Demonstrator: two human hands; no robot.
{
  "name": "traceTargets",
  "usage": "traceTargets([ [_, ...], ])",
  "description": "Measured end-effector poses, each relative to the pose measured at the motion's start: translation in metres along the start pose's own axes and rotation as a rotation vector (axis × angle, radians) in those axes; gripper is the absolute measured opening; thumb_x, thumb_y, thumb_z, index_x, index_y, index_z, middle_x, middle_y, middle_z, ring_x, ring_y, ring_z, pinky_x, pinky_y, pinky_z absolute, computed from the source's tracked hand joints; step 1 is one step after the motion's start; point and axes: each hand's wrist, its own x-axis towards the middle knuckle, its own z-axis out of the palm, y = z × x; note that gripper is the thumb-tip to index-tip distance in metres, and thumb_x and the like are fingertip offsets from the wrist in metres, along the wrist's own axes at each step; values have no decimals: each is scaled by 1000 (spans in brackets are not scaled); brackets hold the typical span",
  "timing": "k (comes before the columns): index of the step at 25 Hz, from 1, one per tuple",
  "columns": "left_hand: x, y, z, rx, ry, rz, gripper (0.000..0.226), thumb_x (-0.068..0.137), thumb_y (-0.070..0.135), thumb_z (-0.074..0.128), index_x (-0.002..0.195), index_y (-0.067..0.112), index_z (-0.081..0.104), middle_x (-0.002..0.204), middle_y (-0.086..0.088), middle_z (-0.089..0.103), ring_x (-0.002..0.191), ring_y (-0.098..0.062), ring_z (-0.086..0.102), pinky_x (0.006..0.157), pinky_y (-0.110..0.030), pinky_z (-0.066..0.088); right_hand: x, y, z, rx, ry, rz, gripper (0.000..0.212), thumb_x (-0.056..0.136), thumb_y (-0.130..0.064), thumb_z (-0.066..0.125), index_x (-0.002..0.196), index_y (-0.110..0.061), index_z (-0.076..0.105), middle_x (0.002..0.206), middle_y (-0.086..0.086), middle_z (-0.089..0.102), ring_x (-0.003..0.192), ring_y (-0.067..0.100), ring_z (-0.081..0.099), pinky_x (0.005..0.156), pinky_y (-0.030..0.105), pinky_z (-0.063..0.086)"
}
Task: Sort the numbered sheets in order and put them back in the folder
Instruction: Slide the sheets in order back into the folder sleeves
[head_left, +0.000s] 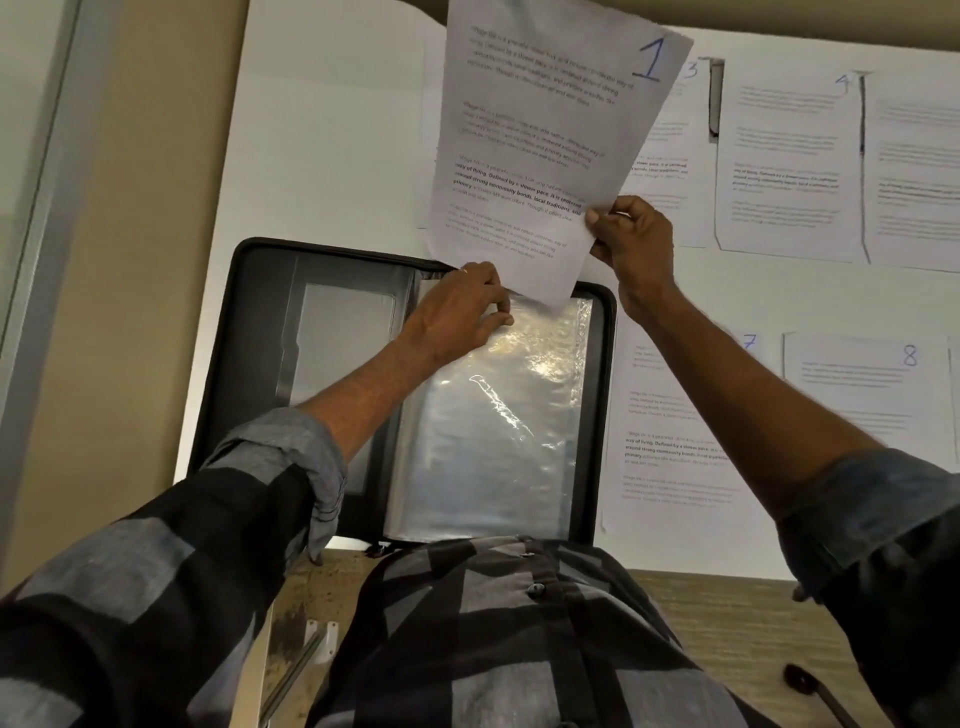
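A black zip folder (249, 332) lies open on the white table, with clear plastic sleeves (498, 415) on its right half. My right hand (631, 244) pinches the right edge of the sheet marked 1 (545, 140) and holds it up above the folder, its lower corner near the sleeve's top. My left hand (462, 306) rests at the top edge of the front sleeve, fingers curled on its opening. Other numbered sheets lie flat: sheet 3 (670, 171), sheet 4 (784, 161), sheet 7 (670, 426) and sheet 8 (867, 384).
The white table (322, 156) ends in a front edge near my body, and a beige wall or panel (135, 260) runs along its left. Another sheet (919, 171) lies at the far right. My checked shirt fills the bottom of the view.
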Motion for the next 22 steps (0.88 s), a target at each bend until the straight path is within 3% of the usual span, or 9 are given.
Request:
traceTargets([
  [7, -5, 0, 5, 11, -86, -6, 21, 98, 40, 63, 102, 20, 64, 85, 2, 72, 79, -21, 67, 72, -34, 48, 3, -9, 6, 39, 13, -58, 17, 94, -6, 69, 109, -3, 63, 108, 14, 75, 101, 23, 73, 86, 38, 61],
  [15, -2, -2, 0, 24, -99, 3, 23, 102, 40, 57, 105, 18, 64, 92, 3, 72, 79, -18, 65, 71, -35, 50, -7, 6, -1, -55, -114, -20, 16, 95, -8, 69, 109, -4, 63, 116, 18, 73, 111, 29, 71, 93, 46, 60],
  [22, 4, 1, -2, 84, -79, 68, 18, 101, 34, 58, 110, 25, 71, 102, 7, 74, 92, -14, 67, 80, -31, 46, 3, -4, -2, -10, -52, -61, 10, 95, -6, 68, 102, -10, 61, 113, 15, 73, 111, 31, 71, 93, 46, 60],
])
